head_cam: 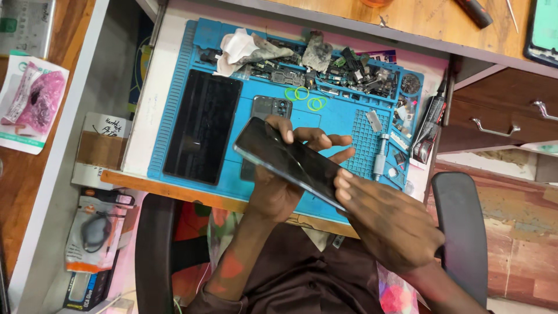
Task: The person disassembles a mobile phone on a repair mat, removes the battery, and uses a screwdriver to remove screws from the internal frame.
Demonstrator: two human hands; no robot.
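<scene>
The left hand (279, 186) grips a dark phone (290, 161) from underneath, its fingers wrapped over the far long edge and its thumb hooked over the top edge near the upper corner, so the phone sits tilted above the blue work mat (331, 116), screen side up. The right hand (386, 224) lies at the phone's lower right end with its fingertips (344, 185) pressed against that edge; it touches the phone rather than closing around it.

The phone's lower right corner is covered by the right hand, and the left palm is hidden beneath the glass. Whether the screen is cracked or only reflecting cannot be made out.

Directly behind the held phone, partly covered by it, a grey phone back cover (272, 107) with camera openings lies flat on the mat. To its left rests a larger dark tablet-like panel (202, 134). Three green rings (302, 96) sit just beyond the back cover. Along the mat's far trays lie a crumpled white cloth (238, 49) and a heap of small dark phone parts (354, 72). A metal screwdriver (379, 157) lies on the ribbed right section, near the left fingertips. A black tube (430, 125) rests at the mat's right edge. To the right stands a dark chair armrest (462, 227), and wooden drawers (511, 113) with metal handles lie further off.
</scene>
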